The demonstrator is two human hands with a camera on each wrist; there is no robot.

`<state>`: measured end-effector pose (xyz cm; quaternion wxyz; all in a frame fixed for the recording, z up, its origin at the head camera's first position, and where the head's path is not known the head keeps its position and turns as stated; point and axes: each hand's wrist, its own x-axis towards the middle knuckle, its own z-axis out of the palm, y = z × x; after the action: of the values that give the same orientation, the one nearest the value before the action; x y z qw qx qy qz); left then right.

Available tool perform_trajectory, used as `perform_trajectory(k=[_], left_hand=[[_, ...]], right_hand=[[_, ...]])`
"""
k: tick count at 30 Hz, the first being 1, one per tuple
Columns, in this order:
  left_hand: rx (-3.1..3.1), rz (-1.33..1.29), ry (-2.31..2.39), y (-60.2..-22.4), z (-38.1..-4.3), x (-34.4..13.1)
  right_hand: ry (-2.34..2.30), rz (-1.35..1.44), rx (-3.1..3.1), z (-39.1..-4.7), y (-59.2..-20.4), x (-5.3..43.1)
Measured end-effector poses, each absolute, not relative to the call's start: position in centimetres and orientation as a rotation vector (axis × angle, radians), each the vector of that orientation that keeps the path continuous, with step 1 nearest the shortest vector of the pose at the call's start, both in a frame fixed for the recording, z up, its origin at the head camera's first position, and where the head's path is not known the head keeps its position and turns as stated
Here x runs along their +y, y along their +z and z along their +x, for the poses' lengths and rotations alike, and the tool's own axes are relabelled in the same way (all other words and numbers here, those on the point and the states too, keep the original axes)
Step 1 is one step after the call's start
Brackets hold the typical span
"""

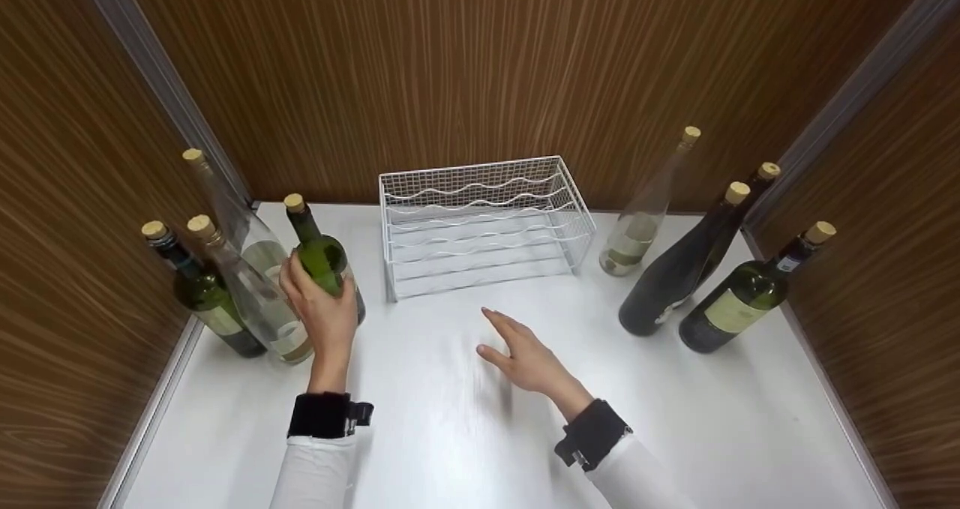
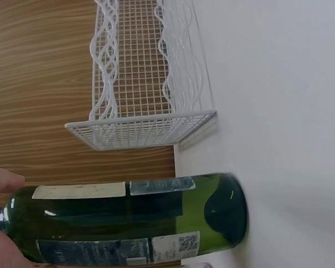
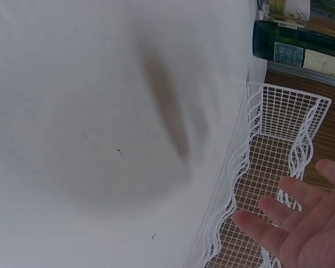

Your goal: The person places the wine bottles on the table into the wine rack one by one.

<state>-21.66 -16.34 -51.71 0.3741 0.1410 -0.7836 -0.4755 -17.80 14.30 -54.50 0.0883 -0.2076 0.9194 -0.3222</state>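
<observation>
Bottle point(image 1: 324, 260): green glass, stopped with a cork point(image 1: 295, 202); labels dark blue and cream, one bearing a square code. Position: upright or nearly so, just left of the rack, apart from it. Whether its base touches the table cannot be told.

Left hand point(image 1: 326, 306): fingers and thumb curled round the bottle's upper part, gripping it.

Right hand point(image 1: 529, 359): fingers extended, thumb held apart from them; over the table, in front of the rack. Fingers visibly spread in the right wrist view.

Rack point(image 1: 469, 166): white wire, mesh sides, wavy crossbars; set toward the back of the table, before the rear panel.

Left group, corked: one dark green bottle point(image 1: 201, 291), pale label; one front clear bottle point(image 1: 251, 291), close to the left hand; one rear clear bottle point(image 1: 234, 217), behind it.

Right group, corked: one slim clear bottle point(image 1: 649, 209), near the rack; two tall dark bottles point(image 1: 667, 276), one partly hidden by the other; one labelled green bottle point(image 1: 757, 288), outermost.

Table point(image 1: 420, 434): white.

Rear panel point(image 1: 480, 67): brown wood grain; matching side walls point(image 1: 45, 157).

Wrist bands point(image 1: 321, 415): black, two. Sleeves point(image 1: 315, 471): white, two.
</observation>
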Motion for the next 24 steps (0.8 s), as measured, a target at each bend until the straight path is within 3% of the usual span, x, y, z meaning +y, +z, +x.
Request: perform_trajectory(k=[11,24], left_hand=[[-2.020,0.570,-1.495,-54.0,-23.2,-17.7],[-1.968,0.499,-1.442,-54.7,-23.9,-17.8]], right_hand=[[-1.033,-0.622,2.685,-18.0,-54.7,14.3],[-1.226,-0.601,2.475,-18.5,-54.1,13.8]])
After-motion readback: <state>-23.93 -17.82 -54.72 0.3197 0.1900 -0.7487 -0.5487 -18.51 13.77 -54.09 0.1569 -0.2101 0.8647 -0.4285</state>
